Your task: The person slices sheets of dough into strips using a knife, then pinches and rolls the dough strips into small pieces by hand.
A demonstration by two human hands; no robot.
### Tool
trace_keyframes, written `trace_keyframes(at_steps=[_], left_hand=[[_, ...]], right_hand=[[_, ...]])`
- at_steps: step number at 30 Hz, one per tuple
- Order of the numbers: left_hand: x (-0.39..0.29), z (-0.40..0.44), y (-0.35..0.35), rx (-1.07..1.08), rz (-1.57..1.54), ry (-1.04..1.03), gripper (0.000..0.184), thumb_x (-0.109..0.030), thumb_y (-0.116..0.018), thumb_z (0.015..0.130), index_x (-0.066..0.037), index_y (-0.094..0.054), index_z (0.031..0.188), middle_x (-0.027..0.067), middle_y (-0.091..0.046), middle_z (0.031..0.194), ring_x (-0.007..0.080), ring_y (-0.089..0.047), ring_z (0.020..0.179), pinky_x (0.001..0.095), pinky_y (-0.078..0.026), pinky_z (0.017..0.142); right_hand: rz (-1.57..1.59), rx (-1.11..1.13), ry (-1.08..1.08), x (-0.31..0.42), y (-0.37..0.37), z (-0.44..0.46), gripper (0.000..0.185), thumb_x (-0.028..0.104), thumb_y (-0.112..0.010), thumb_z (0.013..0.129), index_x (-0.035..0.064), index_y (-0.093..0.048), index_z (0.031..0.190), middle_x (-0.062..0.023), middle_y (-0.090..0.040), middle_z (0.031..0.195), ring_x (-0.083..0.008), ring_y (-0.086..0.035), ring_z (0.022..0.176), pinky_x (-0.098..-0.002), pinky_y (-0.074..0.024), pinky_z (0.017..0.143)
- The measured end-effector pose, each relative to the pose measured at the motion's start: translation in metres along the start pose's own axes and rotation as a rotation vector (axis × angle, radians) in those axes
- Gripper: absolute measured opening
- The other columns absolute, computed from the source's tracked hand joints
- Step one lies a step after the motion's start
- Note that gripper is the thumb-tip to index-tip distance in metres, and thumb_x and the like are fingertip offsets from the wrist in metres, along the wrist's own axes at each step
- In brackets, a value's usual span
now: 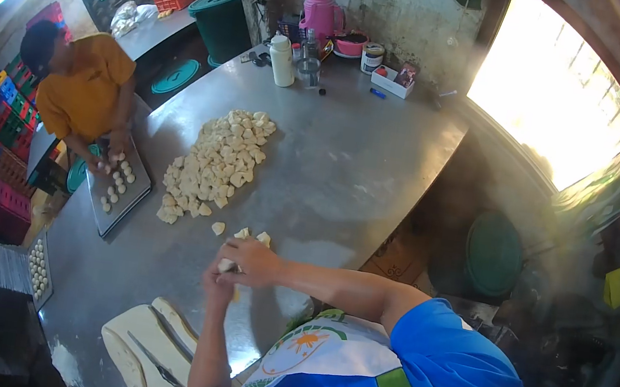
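Observation:
My left hand [216, 284] and my right hand [255, 262] meet over the metal table [311, 186], closed around a piece of dough [225, 265] that shows pale between them. Some of the fingers are hidden. Just beyond my hands lie a few loose dough pieces [218, 228]. Farther off spreads a large heap of cut dough pieces [220, 162]. Near my left forearm rests a slab of dough [130, 342], slit lengthwise, with a knife [156, 362] lying on it.
Across the table a person in an orange shirt [93, 87] handles dough balls on a tray [140, 185]. Another tray of dough balls [39, 275] sits at the left edge. A cream flask [281, 60], a glass jar [309, 73] and a white box [392, 84] stand at the back.

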State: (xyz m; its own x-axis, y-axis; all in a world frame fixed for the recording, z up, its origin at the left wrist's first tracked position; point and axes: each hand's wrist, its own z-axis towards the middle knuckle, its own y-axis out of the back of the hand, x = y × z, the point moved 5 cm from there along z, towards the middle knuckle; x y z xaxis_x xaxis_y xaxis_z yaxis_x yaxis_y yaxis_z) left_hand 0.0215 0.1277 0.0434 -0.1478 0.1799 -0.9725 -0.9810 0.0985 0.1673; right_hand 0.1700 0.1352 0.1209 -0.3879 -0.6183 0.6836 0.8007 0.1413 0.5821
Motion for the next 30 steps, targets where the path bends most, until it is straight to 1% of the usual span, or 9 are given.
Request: trace_keyframes(at_steps=[3,4,7,10,13,19,22,24,30], left_hand=[[-0.021,-0.010,-0.020,0.206,0.717,0.103,0.016,-0.009,-0.064,0.089,-0.008,-0.071,0.103,0.0150,-0.067,0.083,0.0306,-0.067,0.077,0.0361,-0.050,0.066],[-0.017,-0.018,-0.020,0.257,0.792,-0.102,0.008,-0.008,-0.068,0.086,-0.006,-0.073,0.093,0.0152,-0.062,0.072,0.0311,-0.064,0.070,0.0386,-0.046,0.059],[-0.054,-0.033,-0.030,0.268,0.418,-0.072,0.023,-0.003,-0.068,0.084,-0.005,-0.070,0.107,0.0157,-0.063,0.080,0.0301,-0.064,0.076,0.0365,-0.049,0.066],[-0.026,-0.027,-0.010,0.061,0.106,0.073,0.040,-0.001,-0.064,0.086,-0.003,-0.062,0.125,0.0151,-0.066,0.096,0.0244,-0.065,0.090,0.0352,-0.052,0.077],[-0.047,-0.025,-0.020,0.005,0.154,-0.209,0.052,0.002,-0.062,0.085,-0.002,-0.052,0.136,0.0159,-0.064,0.112,0.0194,-0.061,0.105,0.0317,-0.049,0.087],[0.032,-0.018,0.003,0.049,0.318,-0.001,0.024,-0.008,-0.064,0.088,0.001,-0.066,0.110,0.0134,-0.069,0.083,0.0166,-0.065,0.080,0.0323,-0.051,0.072],[-0.013,-0.036,-0.017,0.073,0.632,0.309,0.017,-0.014,-0.067,0.090,-0.002,-0.070,0.101,0.0125,-0.071,0.078,0.0131,-0.066,0.074,0.0318,-0.052,0.068],[-0.053,-0.040,-0.035,0.156,0.455,-0.240,0.011,-0.011,-0.069,0.087,-0.005,-0.072,0.095,0.0166,-0.071,0.085,0.0292,-0.069,0.075,0.0377,-0.052,0.068],[0.012,-0.032,-0.003,0.080,0.120,0.130,0.050,0.003,-0.062,0.085,-0.005,-0.054,0.134,0.0120,-0.065,0.120,0.0176,-0.063,0.103,0.0306,-0.052,0.081]], right_hand=[[-0.157,0.187,-0.340,-0.044,-0.012,-0.005,0.029,0.034,-0.066,0.083,0.0091,-0.066,0.098,-0.0168,-0.065,0.101,-0.0347,-0.065,0.097,-0.0441,-0.0515,0.080],[-0.157,0.180,-0.338,-0.060,-0.016,-0.006,0.029,0.034,-0.066,0.083,0.0091,-0.066,0.098,-0.0168,-0.065,0.101,-0.0347,-0.065,0.097,-0.0441,-0.0515,0.080],[-0.222,0.251,-0.507,-0.108,-0.030,-0.034,0.034,0.038,-0.065,0.085,0.0082,-0.061,0.101,-0.0176,-0.066,0.101,-0.0364,-0.065,0.094,-0.0475,-0.0504,0.079],[-0.233,-0.113,-0.054,-0.074,-0.022,-0.037,0.033,0.036,-0.065,0.085,0.0077,-0.061,0.102,-0.0192,-0.065,0.099,-0.0382,-0.065,0.091,-0.0471,-0.0510,0.078],[-0.107,0.250,-0.170,-0.038,-0.020,-0.018,0.036,0.034,-0.067,0.082,0.0054,-0.064,0.103,-0.0176,-0.065,0.098,-0.0367,-0.065,0.094,-0.0464,-0.0510,0.079],[0.131,-0.030,0.034,-0.012,-0.025,-0.012,0.035,0.032,-0.072,0.078,0.0057,-0.064,0.099,-0.0180,-0.064,0.090,-0.0345,-0.066,0.089,-0.0465,-0.0497,0.075],[-0.029,0.081,-0.238,-0.053,-0.037,-0.018,0.037,0.035,-0.071,0.078,0.0064,-0.063,0.101,-0.0182,-0.065,0.091,-0.0341,-0.065,0.090,-0.0456,-0.0505,0.076],[-0.289,0.361,-0.439,-0.091,-0.035,-0.022,0.042,0.038,-0.071,0.078,0.0074,-0.062,0.105,-0.0198,-0.064,0.097,-0.0358,-0.065,0.091,-0.0449,-0.0513,0.077],[-0.057,0.209,-0.166,-0.055,-0.040,-0.032,0.038,0.039,-0.069,0.081,0.0062,-0.060,0.098,-0.0164,-0.062,0.097,-0.0358,-0.062,0.097,-0.0449,-0.0491,0.080]])
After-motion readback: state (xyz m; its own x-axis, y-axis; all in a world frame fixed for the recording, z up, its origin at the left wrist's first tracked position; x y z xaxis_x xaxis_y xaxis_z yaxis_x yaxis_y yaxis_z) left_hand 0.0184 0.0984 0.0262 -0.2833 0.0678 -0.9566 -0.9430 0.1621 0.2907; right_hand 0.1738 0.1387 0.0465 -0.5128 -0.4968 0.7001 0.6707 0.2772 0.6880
